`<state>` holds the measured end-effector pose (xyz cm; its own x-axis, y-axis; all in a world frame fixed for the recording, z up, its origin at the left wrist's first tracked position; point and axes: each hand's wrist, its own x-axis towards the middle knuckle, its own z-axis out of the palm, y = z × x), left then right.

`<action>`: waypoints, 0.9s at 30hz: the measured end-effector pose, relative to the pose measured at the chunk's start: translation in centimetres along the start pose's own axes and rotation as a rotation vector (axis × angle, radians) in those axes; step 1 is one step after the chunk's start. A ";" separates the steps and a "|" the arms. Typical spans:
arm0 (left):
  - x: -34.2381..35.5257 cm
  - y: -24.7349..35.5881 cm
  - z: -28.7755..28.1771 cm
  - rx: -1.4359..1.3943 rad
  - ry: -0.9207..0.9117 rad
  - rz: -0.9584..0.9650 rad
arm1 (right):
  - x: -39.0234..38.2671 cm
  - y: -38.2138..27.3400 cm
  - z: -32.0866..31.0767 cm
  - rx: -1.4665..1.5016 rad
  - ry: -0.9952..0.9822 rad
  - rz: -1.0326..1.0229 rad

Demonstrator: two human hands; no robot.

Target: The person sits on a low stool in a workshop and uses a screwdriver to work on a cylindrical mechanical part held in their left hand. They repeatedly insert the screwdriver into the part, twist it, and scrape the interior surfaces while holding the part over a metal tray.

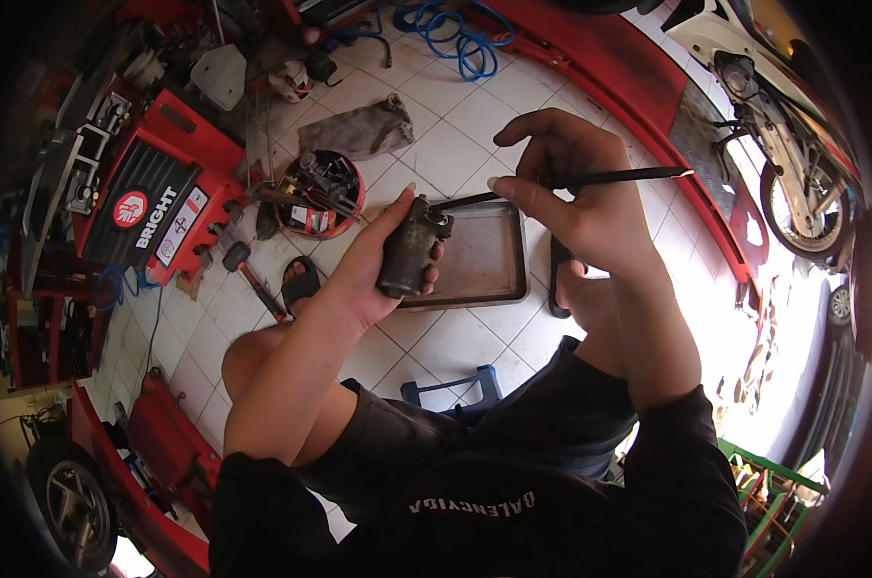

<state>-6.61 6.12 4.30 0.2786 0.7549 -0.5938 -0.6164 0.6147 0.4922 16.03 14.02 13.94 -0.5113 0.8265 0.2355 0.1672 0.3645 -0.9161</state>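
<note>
My left hand (366, 270) is wrapped round a dark, grimy metal cylinder (407, 252) with a fitting at its upper end, perhaps a small motor. Its thumb lies along the top and fingertips show at the right side. In my right hand (590, 212) is a slender black rod (638, 176) with a pale tip at its outer end. The thumb presses on the rod and the index finger arches above it. Toward the left, the rod's thinner end reaches the cylinder's top fitting; whether they touch I cannot tell. Beneath both hands, a shallow metal tray (523, 270) rests on the floor.
A red tub (360, 188) of tools and parts stands left of the tray, near a hammer (260, 291). Beyond lie a grey cloth (354, 131) and coiled blue hose (479, 60). A red machine (156, 202) is at left, a motorcycle (800, 197) at right, a blue stool (492, 383) below me.
</note>
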 end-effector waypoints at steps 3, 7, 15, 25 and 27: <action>0.0 0.2 0.1 0.006 0.004 0.013 | 0.1 1.1 -0.2 0.061 -0.015 -0.037; -0.2 0.3 0.0 0.002 0.006 0.017 | 0.1 0.3 0.3 0.110 -0.035 0.070; 0.1 0.1 -0.1 0.032 0.022 0.031 | 0.2 0.1 0.0 0.028 -0.054 0.042; -0.2 0.3 -0.1 0.048 0.039 0.047 | 0.2 -0.8 -0.3 0.124 -0.099 0.331; -0.1 0.2 -0.2 0.037 0.041 0.041 | 0.1 -0.7 0.0 0.107 -0.079 0.285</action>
<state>-6.86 6.13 4.30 0.2230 0.7702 -0.5976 -0.5987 0.5920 0.5395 15.86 13.87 14.62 -0.5209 0.8516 -0.0581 0.2260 0.0719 -0.9715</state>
